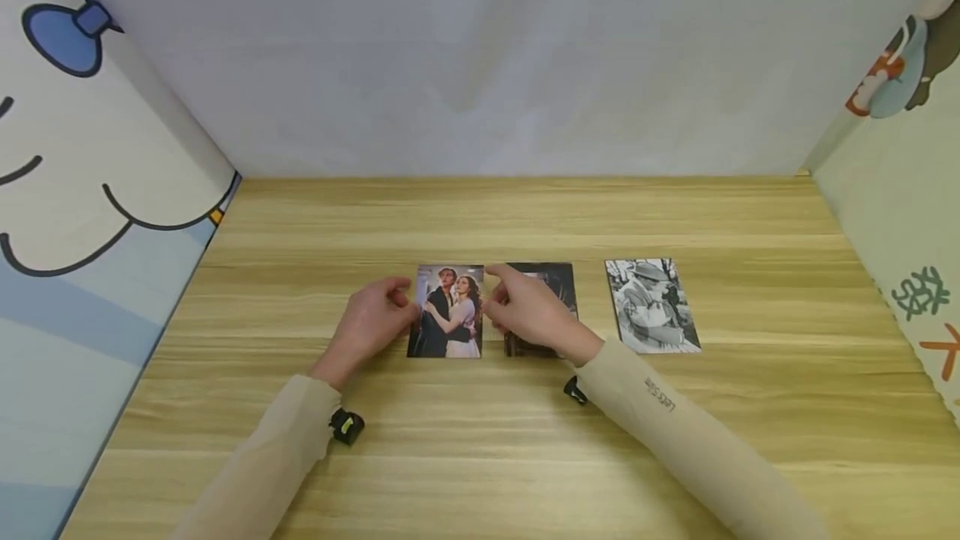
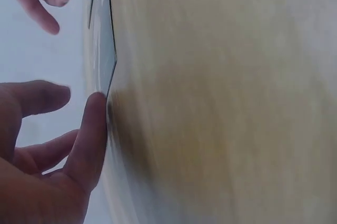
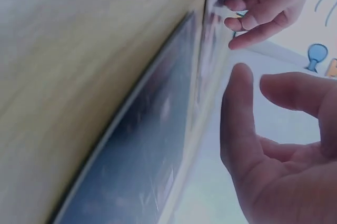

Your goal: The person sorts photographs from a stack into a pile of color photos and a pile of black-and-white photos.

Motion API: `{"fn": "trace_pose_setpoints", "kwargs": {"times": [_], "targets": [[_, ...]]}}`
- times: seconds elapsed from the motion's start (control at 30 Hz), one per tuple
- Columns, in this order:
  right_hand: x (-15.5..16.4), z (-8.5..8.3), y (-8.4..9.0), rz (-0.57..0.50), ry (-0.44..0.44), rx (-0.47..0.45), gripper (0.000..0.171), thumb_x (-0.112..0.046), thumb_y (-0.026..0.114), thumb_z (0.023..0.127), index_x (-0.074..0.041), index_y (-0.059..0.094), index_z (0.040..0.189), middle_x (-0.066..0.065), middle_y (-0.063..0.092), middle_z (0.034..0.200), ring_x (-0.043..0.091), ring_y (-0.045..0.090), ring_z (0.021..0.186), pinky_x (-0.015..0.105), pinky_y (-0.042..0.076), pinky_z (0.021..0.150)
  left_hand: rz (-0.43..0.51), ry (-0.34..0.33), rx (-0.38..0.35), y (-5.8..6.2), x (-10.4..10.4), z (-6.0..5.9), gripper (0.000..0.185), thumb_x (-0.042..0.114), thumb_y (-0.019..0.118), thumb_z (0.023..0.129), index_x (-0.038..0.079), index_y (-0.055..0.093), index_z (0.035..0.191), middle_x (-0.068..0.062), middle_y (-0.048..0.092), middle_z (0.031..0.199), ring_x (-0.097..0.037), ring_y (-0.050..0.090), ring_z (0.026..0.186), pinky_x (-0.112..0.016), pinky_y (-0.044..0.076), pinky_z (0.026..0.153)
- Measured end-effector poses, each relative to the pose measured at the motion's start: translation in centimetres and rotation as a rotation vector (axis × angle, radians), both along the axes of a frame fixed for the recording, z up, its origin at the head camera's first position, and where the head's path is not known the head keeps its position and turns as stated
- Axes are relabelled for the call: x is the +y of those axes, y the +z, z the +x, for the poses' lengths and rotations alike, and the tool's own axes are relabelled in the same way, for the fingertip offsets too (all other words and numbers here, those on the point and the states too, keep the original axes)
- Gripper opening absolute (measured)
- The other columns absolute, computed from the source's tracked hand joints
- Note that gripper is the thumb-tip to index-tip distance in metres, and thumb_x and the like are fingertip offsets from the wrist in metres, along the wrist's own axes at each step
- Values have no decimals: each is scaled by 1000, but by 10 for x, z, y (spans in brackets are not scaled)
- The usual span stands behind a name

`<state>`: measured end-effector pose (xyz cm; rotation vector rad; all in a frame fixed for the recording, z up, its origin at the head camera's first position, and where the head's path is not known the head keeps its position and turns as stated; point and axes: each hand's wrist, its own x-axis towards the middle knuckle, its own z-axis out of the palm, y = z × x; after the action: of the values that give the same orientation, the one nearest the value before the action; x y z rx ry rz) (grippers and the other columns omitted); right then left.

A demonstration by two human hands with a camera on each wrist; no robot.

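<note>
A colour photo card (image 1: 450,319) of an embracing couple lies face up on the wooden table. My left hand (image 1: 369,317) is at its left edge; in the left wrist view a fingertip (image 2: 97,100) touches that edge, with the other fingers loosely bent. Near the card's right edge is my right hand (image 1: 534,307), hovering over a dark photo card (image 1: 564,283) and partly hiding it. Its thumb and forefinger stand apart with nothing between them in the right wrist view. Farther right, a black-and-white photo card (image 1: 651,307) shows a person in a hat.
The wood-grain table (image 1: 465,448) meets a pale wall (image 1: 480,57) at the back. Cartoon-printed panels stand on the left (image 1: 90,148) and right (image 1: 900,190). A black wrist device (image 1: 347,426) sits at the left cuff, and another (image 1: 575,390) at the right one.
</note>
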<state>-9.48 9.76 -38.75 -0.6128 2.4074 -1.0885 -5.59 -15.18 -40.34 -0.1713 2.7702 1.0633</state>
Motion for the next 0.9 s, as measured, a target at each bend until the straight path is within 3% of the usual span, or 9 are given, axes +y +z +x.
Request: {"fn": "trace_pose_setpoints", "kwargs": {"times": [0.13,0.3,0.47,0.63,0.9], "targets": [[17,4,6,-47,-33,39,60,-17,60,102,-2,40,157,4,68,105,17,63,68,34,50,63,73,51,94,1,5,2,48,14,65,94,-4,60,138,-17,70,115,-28,71,99,-38,56,83],[43,10,10,-116,-83,80,57,-16,63,101,-1,46,153,6,68,113,21,68,97,42,55,84,176,75,193,8,18,3,43,12,64,97,-2,62,137,-18,71,116,-32,71,105,-44,59,87],[67,16,9,-158,-158,112,53,-12,65,99,1,51,149,11,68,115,28,67,108,46,55,95,245,-1,274,13,38,6,40,7,66,96,-5,63,134,-19,72,115,-31,69,106,-45,58,91],[84,17,4,-148,-203,127,51,-8,64,98,3,52,147,16,68,118,32,65,112,47,55,98,228,-73,315,13,57,9,39,5,67,95,-5,65,132,-19,70,116,-31,68,104,-45,58,89],[100,13,-2,-93,-211,130,53,-6,62,98,10,49,146,24,65,121,38,64,113,50,54,100,149,-184,269,9,84,8,40,9,69,95,-4,65,133,-17,69,118,-29,68,104,-42,58,90]]}}
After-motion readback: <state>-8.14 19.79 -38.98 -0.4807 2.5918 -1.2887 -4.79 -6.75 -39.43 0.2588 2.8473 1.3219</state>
